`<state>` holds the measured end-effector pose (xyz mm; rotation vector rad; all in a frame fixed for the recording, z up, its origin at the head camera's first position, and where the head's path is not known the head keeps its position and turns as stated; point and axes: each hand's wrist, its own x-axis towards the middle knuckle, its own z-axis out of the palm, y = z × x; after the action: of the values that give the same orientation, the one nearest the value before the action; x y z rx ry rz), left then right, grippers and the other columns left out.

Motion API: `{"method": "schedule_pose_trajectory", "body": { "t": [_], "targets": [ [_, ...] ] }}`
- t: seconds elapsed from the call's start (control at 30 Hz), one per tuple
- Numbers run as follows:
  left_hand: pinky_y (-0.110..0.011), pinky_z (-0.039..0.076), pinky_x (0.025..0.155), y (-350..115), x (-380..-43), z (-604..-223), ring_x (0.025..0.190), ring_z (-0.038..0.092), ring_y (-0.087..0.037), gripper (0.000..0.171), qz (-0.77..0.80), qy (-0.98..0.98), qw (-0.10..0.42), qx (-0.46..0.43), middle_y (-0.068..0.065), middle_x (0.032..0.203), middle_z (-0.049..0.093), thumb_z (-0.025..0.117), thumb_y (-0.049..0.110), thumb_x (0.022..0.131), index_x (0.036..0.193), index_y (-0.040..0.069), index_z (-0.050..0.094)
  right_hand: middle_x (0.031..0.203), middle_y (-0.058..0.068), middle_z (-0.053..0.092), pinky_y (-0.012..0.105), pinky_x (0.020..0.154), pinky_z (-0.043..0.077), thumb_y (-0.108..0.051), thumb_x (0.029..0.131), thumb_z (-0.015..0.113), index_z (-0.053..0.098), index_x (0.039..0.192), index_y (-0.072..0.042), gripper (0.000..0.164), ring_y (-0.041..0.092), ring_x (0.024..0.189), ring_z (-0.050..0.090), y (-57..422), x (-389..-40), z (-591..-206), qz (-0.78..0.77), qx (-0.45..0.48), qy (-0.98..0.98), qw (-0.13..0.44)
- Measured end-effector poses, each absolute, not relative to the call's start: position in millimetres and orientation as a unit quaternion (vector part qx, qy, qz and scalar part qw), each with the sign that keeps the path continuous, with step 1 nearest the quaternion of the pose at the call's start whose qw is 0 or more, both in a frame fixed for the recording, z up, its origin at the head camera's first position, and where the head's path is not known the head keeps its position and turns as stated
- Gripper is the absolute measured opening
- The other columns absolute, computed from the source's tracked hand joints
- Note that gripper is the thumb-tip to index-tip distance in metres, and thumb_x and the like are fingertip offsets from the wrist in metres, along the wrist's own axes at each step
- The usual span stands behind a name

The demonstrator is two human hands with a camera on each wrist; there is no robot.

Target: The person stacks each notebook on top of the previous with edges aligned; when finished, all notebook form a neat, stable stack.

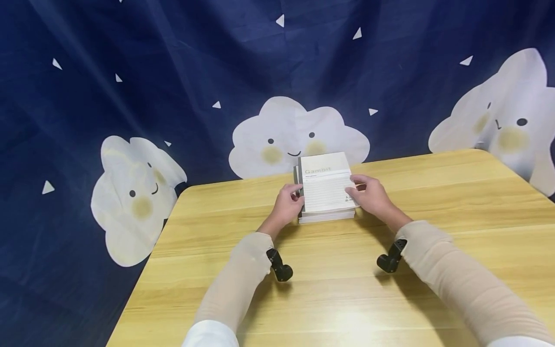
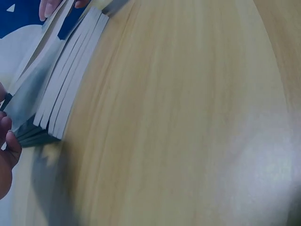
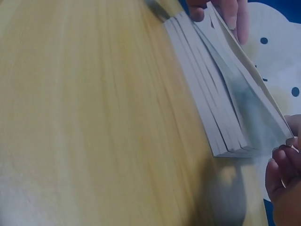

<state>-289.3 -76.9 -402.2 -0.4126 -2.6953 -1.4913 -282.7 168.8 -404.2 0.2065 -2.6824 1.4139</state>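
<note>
A white notebook (image 1: 326, 190) with a dark spine and "Gambit" on its cover is tilted over a stack of notebooks (image 1: 327, 217). By its spine edge, my left hand (image 1: 287, 206) pinches it between thumb and fingers. My right hand (image 1: 372, 196) pinches the opposite edge. In the left wrist view, the raised notebook (image 2: 35, 89) leans away from the stacked notebooks (image 2: 75, 70), whose page edges show. From the right wrist, a wedge-shaped gap appears between the notebook (image 3: 256, 103) and the pile (image 3: 202, 89).
The stack stands near the far edge of a light wood table (image 1: 329, 279). Behind it hangs a dark blue curtain (image 1: 195, 58) with white clouds and triangles. Black wrist cameras (image 1: 282, 271) are strapped over the beige sleeves (image 1: 243, 262).
</note>
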Motion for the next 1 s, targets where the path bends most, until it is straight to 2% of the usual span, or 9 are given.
{"method": "schedule_pose_trajectory", "body": {
  "t": [0.47,1.0],
  "targets": [
    [-0.023,0.045,0.073,-84.9,-288.9,-412.9,0.085,0.049,-0.015,0.043,-0.465,-0.875,0.019,-0.135,-0.019,0.126,0.049,0.053,0.000,0.088,0.131,-0.004,0.051,0.134,0.026,0.048,0.049,0.096,0.045,-0.020,0.093,0.059,0.047,0.134,0.003,0.049,0.042,0.117,0.051,159.3,-285.4,-413.5,0.420,0.090,-0.901,0.049],
    [-0.028,0.048,0.079,-83.0,-289.3,-417.9,0.090,0.052,-0.019,0.042,-0.425,-0.894,0.026,-0.142,-0.020,0.127,0.049,0.051,0.000,0.090,0.132,-0.005,0.050,0.130,0.028,0.050,0.052,0.098,0.041,-0.019,0.092,0.060,0.050,0.130,0.005,0.046,0.041,0.117,0.051,157.2,-284.0,-421.3,0.377,0.115,-0.917,0.059]
  ]
}}
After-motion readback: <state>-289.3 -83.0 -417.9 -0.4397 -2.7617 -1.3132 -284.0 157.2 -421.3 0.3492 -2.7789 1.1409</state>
